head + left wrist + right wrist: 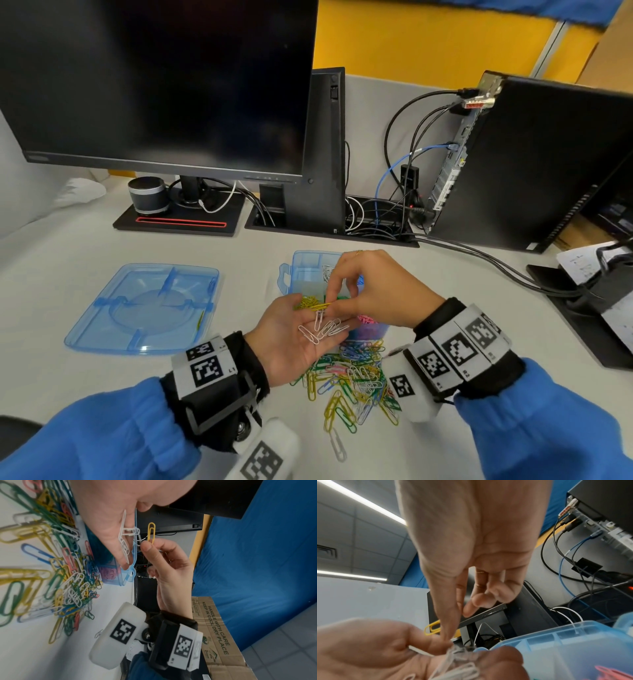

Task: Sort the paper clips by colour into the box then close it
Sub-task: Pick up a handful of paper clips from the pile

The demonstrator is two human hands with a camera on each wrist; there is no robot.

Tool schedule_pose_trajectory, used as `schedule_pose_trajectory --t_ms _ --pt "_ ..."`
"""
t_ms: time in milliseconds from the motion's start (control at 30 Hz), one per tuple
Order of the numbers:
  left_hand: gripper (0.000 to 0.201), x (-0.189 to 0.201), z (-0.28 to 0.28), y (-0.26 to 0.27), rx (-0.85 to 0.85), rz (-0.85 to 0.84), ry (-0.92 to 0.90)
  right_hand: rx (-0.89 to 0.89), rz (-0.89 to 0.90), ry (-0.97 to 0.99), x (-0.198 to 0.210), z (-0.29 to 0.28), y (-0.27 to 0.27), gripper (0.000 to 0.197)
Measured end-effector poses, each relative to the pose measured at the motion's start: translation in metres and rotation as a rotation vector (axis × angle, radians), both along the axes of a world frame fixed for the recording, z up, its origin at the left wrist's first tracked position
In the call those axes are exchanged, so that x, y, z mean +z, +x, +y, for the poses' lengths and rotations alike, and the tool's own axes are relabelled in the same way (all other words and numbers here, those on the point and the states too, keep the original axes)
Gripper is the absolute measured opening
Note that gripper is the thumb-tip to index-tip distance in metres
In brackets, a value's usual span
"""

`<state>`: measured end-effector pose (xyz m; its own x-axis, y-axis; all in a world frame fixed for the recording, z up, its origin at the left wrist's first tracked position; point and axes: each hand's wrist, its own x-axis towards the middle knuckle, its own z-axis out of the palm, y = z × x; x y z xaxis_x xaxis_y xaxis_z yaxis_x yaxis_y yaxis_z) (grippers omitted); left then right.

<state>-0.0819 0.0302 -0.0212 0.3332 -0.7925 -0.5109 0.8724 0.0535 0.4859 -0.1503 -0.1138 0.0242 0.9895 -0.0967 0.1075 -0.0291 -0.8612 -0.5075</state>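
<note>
- Left hand (291, 337): centre of the head view, palm up and flat, fingers relaxed, carrying white clips (322, 329).
- Right hand (380, 291): just right of it, thumb and forefinger pinching a yellow clip (151, 532) above the left fingertips.
- Box (310, 270): centre, behind the hands, uncovered, compartments partly filled.
- Lid (144, 308): centre left, flat on the counter (85, 246), well apart from the box.
- Pile (352, 380): lower centre, mixed colours, unsorted.
- Step: mid-sort, judged. Next move calls for dropping the yellow clip into the yellow compartment, whites into theirs.
</note>
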Motion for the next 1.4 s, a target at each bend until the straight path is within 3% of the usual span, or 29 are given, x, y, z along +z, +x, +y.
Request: schedule_pose_trajectory --t_ms 100,233,400,667,800,1033,1400 --pt "0.052 0.002 0.000 0.002 0.024 -0.006 0.008 -0.010 0.036 0.025 0.000 0.001 0.002 0.007" --pt "0.059 -0.002 -0.001 -0.001 0.000 0.000 0.032 -0.118 -0.127 0.031 -0.003 -0.003 0.009 0.007" --pt "0.059 -0.003 -0.001 -0.002 0.005 0.004 0.052 -0.146 -0.123 0.026 -0.001 -0.008 0.009 0.014" --pt "0.048 0.030 -0.018 0.030 0.215 0.042 -0.096 -0.262 -0.167 0.032 0.016 -0.050 -0.019 0.009" --pt "0.041 0.046 -0.065 0.052 0.308 -0.129 -0.025 -0.286 -0.221 0.062 0.022 -0.056 -0.023 0.010" --pt "0.032 0.025 -0.121 0.061 0.238 -0.589 0.249 -0.262 -0.248 0.073 0.027 -0.059 -0.029 0.010" --pt "0.042 0.014 -0.130 0.065 0.029 -0.766 0.271 -0.260 -0.245 0.080 0.031 -0.064 -0.034 0.012"
